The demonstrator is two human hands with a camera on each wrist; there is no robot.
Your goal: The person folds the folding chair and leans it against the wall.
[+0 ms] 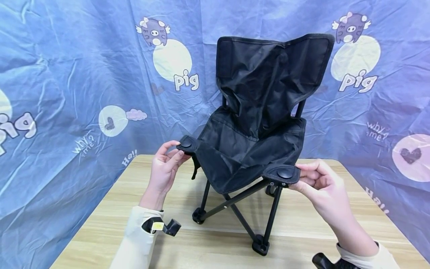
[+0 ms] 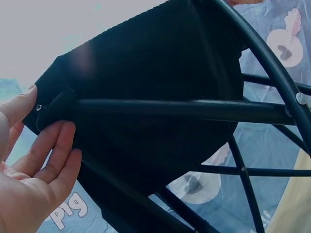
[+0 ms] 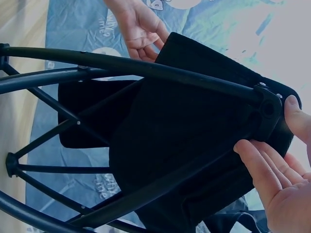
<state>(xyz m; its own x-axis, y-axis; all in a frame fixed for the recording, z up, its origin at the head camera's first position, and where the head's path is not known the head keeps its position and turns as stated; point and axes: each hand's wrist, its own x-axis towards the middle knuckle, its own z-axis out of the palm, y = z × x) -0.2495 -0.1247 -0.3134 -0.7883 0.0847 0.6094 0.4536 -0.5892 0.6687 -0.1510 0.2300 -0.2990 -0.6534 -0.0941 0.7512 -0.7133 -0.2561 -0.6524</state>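
A black folding camp chair (image 1: 248, 149) stands unfolded on the wooden table, its fabric back upright and its crossed tube legs spread. My left hand (image 1: 167, 160) pinches the front left corner of the seat, thumb and fingers at a round black cap (image 1: 186, 142). At the front right corner, my right hand (image 1: 320, 181) pinches the edge beside another round cap (image 1: 285, 172). From below, in the left wrist view, fingers (image 2: 60, 138) lie under the corner near a tube. The right wrist view shows a plastic joint (image 3: 268, 109) with rivets close to the right fingertips.
Under the chair is a light wooden table (image 1: 111, 231). A blue cloth (image 1: 84, 74) with pig prints hangs behind and at both sides. A short black strap (image 1: 195, 168) dangles below the left seat corner. Black plastic feet (image 1: 260, 244) rest on the tabletop.
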